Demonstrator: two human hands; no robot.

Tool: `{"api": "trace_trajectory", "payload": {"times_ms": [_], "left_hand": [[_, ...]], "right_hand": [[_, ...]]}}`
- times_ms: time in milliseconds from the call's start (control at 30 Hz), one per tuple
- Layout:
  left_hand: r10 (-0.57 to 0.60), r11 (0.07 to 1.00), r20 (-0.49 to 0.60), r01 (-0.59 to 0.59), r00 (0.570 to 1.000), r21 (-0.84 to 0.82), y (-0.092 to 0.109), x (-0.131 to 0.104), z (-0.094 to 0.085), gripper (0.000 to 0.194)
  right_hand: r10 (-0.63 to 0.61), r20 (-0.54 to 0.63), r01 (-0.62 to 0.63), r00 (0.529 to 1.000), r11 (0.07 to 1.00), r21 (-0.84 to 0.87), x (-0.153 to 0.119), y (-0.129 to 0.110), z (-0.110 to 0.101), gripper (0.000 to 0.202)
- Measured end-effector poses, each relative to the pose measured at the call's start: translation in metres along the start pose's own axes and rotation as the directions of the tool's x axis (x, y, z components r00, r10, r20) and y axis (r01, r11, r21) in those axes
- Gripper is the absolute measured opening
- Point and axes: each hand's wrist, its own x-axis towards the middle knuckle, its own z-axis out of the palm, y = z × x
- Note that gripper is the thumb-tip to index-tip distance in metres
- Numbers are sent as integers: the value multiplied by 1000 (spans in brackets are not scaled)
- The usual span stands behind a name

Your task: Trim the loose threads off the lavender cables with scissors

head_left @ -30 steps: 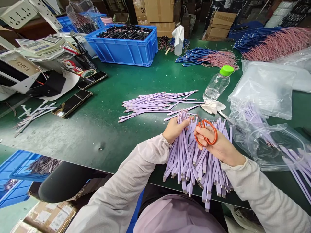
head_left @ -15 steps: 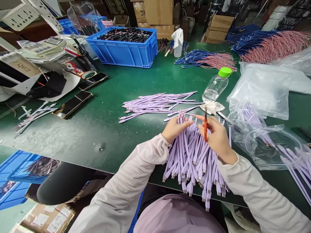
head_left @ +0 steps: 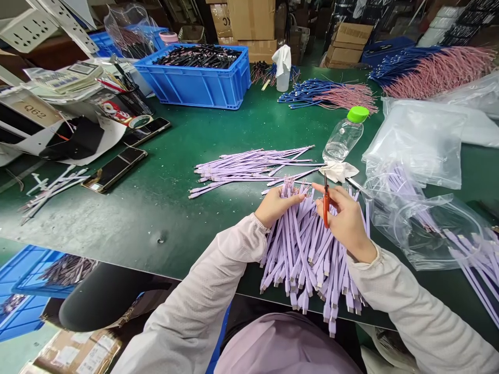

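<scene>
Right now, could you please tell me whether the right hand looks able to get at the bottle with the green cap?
Probably yes: the bottle is just beyond the right hand, and the white cloth by the bottle leaves its upper part uncovered. The orange scissors in that hand might hamper a grasp.

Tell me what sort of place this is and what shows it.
Likely a cable workshop: purple cables lie heaped on the green table, with blue and pink wires and a blue crate of dark pieces farther back.
</scene>
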Motion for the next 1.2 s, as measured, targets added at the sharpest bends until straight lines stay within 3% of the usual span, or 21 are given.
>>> {"api": "trace_trajectory", "payload": {"times_ms": [300,567,1200], "left_hand": [[-5,1000,-26,5,1000,20,-6,1,2,37],[67,980,17,-69,998,187,-12,4,3,32],[1,998,43,-4,999,66,-10,2,9,27]], "right_hand": [[-106,-60,98,992,987,-131,-2,4,4,26],[-117,-111,106,987,990,-97,2,6,0,40],[-43,-150,42,988,999,-12,2,8,-1,25]]}}
